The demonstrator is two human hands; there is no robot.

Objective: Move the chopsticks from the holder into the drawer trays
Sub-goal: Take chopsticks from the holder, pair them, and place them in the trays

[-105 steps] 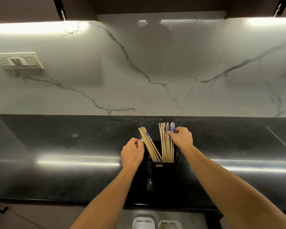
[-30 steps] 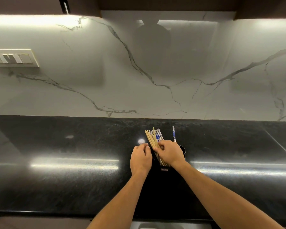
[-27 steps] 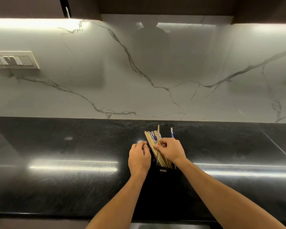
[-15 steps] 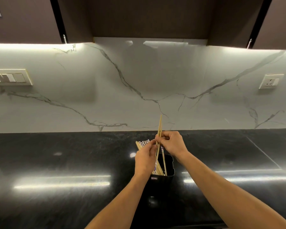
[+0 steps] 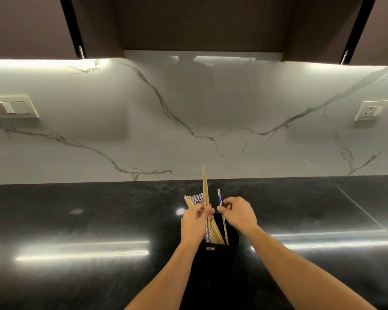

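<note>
A black holder (image 5: pixel 220 249) stands on the dark counter just in front of me. My left hand (image 5: pixel 194 222) is shut on a bundle of wooden chopsticks (image 5: pixel 204 184), two of which stick up well above the others; several have blue patterned tops. One more chopstick with a blue top (image 5: pixel 220 199) leans alone in the right side of the holder. My right hand (image 5: pixel 239 214) hovers beside that single chopstick with thumb and fingers curled and slightly apart, holding nothing. The drawer and its trays are out of view.
The black polished counter (image 5: pixel 99 220) runs left to right with a white marble backsplash (image 5: pixel 188 119) behind it. A switch panel (image 5: pixel 9 107) is on the wall at left, a socket (image 5: pixel 371 110) at right. Dark cabinets (image 5: pixel 199 23) hang overhead.
My right hand has let go of the raised pair of chopsticks, which my left hand now grips with the bundle. The right hand moved right toward the lone blue-topped chopstick.
</note>
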